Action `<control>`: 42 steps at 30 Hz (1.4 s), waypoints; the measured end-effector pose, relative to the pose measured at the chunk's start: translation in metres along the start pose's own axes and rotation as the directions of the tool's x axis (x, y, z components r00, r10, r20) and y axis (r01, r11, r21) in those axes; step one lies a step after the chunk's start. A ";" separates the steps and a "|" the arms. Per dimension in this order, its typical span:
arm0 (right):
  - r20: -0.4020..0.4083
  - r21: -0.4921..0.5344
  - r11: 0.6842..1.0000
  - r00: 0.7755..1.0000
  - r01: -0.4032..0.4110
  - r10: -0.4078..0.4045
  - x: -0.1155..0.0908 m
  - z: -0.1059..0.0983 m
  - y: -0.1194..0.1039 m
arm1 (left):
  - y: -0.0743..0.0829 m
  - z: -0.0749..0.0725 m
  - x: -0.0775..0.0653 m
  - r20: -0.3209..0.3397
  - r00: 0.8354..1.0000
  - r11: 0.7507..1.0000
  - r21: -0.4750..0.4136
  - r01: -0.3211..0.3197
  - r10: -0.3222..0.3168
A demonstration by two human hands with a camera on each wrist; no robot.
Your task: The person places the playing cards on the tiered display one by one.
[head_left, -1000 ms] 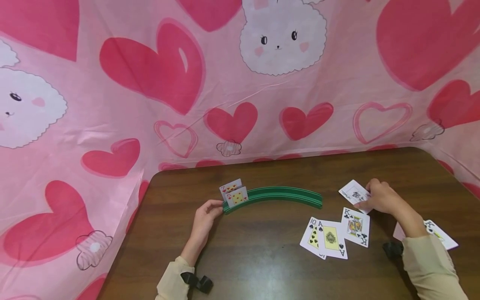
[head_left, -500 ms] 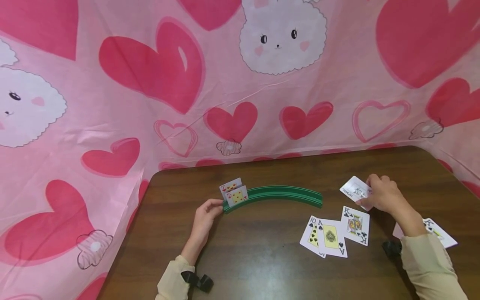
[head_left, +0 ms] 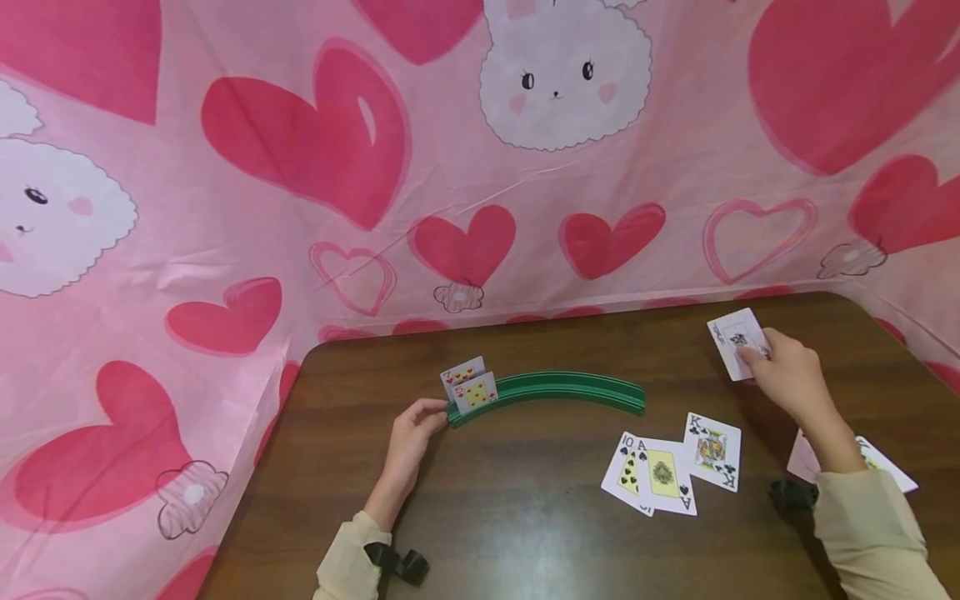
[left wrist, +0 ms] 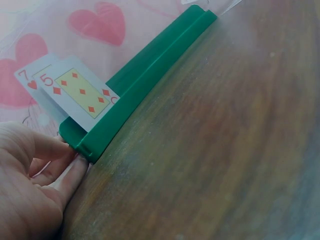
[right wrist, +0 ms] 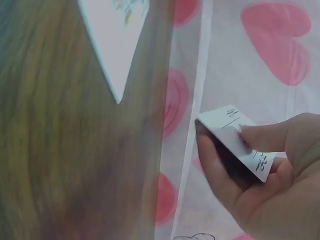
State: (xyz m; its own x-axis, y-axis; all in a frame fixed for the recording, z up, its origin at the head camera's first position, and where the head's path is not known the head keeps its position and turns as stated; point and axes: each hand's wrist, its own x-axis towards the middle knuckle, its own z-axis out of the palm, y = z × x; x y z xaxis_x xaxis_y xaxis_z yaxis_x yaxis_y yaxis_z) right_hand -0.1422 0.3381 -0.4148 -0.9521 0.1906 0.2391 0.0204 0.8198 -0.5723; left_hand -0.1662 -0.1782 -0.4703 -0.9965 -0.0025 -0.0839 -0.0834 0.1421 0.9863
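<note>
Between thumb and fingers, my right hand (head_left: 791, 375) pinches a joker card (head_left: 733, 329), raised over the far right of the table. The right wrist view shows the thumb on the printed face of the joker and the fingers behind it. My left hand (head_left: 412, 429) grips the left end of a green curved card holder (head_left: 570, 385). In that end stand a five of diamonds (left wrist: 82, 92) and, partly hidden behind it, a seven of hearts (left wrist: 30, 75).
Face up on the wooden table (head_left: 510, 500) lie a ten of spades (head_left: 625, 479), an overlapping ace of spades (head_left: 667, 475) and a king of clubs (head_left: 712, 450). More cards (head_left: 892, 471) lie partly under the right forearm. A pink heart-patterned cloth (head_left: 525, 183) hangs behind.
My right hand has lifted the joker off the table and moved it back and to the right, turning it more upright. The left hand and the holder have stayed put.
</note>
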 end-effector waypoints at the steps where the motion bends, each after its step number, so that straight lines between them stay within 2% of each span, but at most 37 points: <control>1: 0.001 0.014 1.000 1.000 -0.003 0.003 0.001 0.000 0.000 | 0.000 0.000 0.000 -0.002 1.000 1.000 0.000 0.000 0.000; 7: 0.000 0.116 0.992 0.999 -0.045 0.046 0.002 -0.004 -0.005 | -0.001 0.000 0.002 -0.011 1.000 1.000 -0.004 0.001 -0.001; 12: 0.032 0.256 0.961 0.994 -0.106 0.101 0.002 -0.006 -0.009 | 0.000 0.000 0.001 -0.007 1.000 1.000 -0.005 -0.001 0.001; 20: 0.091 0.506 0.849 0.989 -0.150 0.120 0.004 -0.007 -0.017 | -0.002 -0.001 0.001 -0.001 1.000 1.000 -0.015 -0.016 0.016; 29: 0.120 0.630 0.762 0.988 -0.149 0.094 0.001 -0.009 -0.026 | -0.001 -0.001 0.002 -0.005 1.000 1.000 -0.013 -0.025 0.025; 34: 0.131 0.711 0.687 0.988 -0.151 0.081 0.000 -0.010 -0.028 | -0.001 0.000 0.002 -0.005 1.000 1.000 -0.017 -0.023 0.023; 38: 0.140 0.810 0.567 0.988 -0.154 0.069 -0.001 -0.010 -0.028 | -0.001 0.000 0.003 -0.008 1.000 1.000 -0.018 -0.019 0.019; 41: 0.157 0.849 0.498 0.984 -0.177 0.081 -0.002 -0.010 -0.028 | -0.001 0.000 0.003 -0.010 1.000 1.000 -0.013 -0.013 0.013; 42: 0.165 0.851 0.490 0.982 -0.188 0.089 -0.002 -0.011 -0.029 | -0.001 0.000 0.002 -0.010 1.000 1.000 -0.011 -0.012 0.012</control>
State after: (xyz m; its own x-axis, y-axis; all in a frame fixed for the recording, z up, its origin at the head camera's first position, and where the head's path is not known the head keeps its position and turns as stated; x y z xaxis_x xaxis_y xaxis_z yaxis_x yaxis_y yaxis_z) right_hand -0.1374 0.3199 -0.3905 -0.9838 0.1711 0.0539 -0.0707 -0.0934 -0.9931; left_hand -0.1686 -0.1784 -0.4719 -0.9974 -0.0112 -0.0709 -0.0717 0.1310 0.9888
